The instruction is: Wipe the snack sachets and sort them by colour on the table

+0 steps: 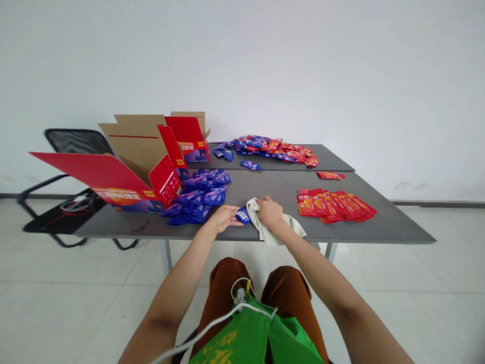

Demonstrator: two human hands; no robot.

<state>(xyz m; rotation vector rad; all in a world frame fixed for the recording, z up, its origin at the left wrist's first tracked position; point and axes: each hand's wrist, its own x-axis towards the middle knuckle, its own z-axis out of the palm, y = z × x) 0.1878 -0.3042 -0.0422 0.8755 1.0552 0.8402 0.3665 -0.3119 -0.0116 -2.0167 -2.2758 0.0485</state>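
Observation:
Near the front edge of the dark table, my left hand (pixel 224 218) grips one end of a blue pouch (pixel 243 216). A cream cloth (pixel 264 222) is bunched in my closed right hand (pixel 270 211) and covers the pouch's other end. The cloth's tail drapes toward the table edge. Left of my left hand lies a stack of blue pouches (pixel 202 194), piled in overlapping rows. On the right, several red pouches (pixel 333 205) are fanned out in an overlapping row.
Open red cartons (pixel 132 194) with raised flaps stand along the left side. A mixed heap of blue and red pouches (pixel 271 146) lies at the back. One blue pouch (pixel 250 165) and one red pouch (pixel 330 175) lie apart. A black chair (pixel 76 141) stands left of the table (pixel 394 222).

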